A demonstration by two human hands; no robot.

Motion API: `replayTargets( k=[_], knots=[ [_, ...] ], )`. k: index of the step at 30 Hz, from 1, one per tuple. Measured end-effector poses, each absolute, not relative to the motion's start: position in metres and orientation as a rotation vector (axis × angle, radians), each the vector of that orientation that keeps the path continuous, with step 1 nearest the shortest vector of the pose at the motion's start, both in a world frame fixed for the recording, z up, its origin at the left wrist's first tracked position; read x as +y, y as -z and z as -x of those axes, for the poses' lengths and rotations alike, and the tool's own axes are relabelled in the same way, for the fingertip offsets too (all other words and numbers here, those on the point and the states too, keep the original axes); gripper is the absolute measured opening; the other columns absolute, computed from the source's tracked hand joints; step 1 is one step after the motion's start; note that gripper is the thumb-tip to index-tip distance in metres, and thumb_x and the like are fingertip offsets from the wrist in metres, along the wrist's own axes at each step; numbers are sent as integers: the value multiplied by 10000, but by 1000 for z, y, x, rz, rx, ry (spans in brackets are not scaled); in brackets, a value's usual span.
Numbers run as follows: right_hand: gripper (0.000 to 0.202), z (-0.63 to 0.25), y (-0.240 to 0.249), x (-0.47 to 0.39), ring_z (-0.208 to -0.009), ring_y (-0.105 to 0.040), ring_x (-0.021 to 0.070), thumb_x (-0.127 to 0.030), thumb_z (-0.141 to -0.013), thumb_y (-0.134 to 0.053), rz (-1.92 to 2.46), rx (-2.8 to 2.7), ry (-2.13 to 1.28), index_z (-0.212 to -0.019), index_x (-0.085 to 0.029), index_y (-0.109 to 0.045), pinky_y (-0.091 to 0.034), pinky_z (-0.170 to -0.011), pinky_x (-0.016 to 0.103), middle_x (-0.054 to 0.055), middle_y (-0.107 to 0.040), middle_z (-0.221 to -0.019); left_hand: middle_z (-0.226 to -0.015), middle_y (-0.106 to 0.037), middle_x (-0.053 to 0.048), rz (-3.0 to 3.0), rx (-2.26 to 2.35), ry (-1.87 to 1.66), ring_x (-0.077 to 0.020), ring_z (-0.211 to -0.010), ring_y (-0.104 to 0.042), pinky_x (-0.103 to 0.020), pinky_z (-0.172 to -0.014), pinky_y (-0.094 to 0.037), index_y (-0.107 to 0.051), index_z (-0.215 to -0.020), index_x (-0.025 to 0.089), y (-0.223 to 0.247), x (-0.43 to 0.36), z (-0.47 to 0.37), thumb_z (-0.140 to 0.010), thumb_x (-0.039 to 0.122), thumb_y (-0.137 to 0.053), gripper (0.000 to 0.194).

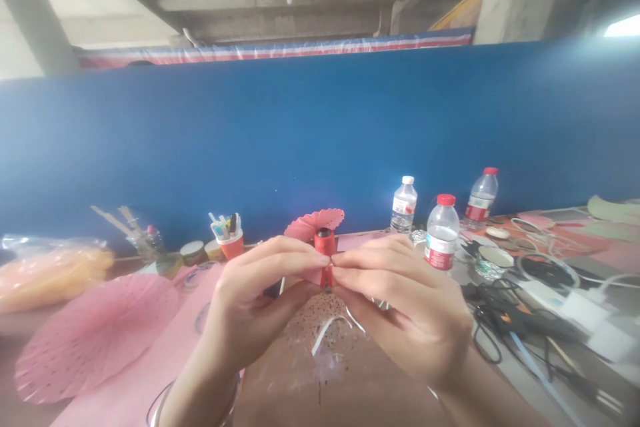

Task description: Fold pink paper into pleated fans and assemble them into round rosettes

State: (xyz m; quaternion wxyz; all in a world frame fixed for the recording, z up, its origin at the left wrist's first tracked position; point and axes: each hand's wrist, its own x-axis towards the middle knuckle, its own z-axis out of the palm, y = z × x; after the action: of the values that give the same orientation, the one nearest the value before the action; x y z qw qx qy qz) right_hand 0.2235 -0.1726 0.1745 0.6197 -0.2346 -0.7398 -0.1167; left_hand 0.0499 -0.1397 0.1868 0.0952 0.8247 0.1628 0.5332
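Pink fan [316, 221], pleated and curved, rises beyond the left hand [263, 297] and right hand [407, 307]. Their fingertips pinch an upright red piece [325, 245].

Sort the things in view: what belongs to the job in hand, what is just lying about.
In use, it appears:
red object with a round black top, between left hand and right hand
small pink pleated paper fan behind it

Just lying about, likely:
clear plastic bottle with a white cap
two clear plastic bottles with red caps
red-and-white cup of pens
tangled black cables
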Motion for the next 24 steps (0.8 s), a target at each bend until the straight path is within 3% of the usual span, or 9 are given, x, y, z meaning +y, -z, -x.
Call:
replayTargets(
  k=[19,24],
  knots=[
    [242,-220,-174,-172,-740,-628,170,-53,-753,-602,529,-1675,225,-889,-244,-663,-500,-624,331,26,-692,-841,-843,-663,-32,-2419,505,-1605,-164,-791,-610,-306,-712,-509,-662,-918,238,-185,-142,-54,-688,29,-640,311],
    [237,-222,-170,-170,-814,-619,182,-55,-751,-611,547,-1671,146,-913,-219,-669,-523,-691,355,52,-678,-895,-838,-666,-22,-2400,598,-1610,-153,-765,-608,-272,-661,-499,-670,-907,245,-185,-142,-55,-676,48,-661,303]
  ],
)
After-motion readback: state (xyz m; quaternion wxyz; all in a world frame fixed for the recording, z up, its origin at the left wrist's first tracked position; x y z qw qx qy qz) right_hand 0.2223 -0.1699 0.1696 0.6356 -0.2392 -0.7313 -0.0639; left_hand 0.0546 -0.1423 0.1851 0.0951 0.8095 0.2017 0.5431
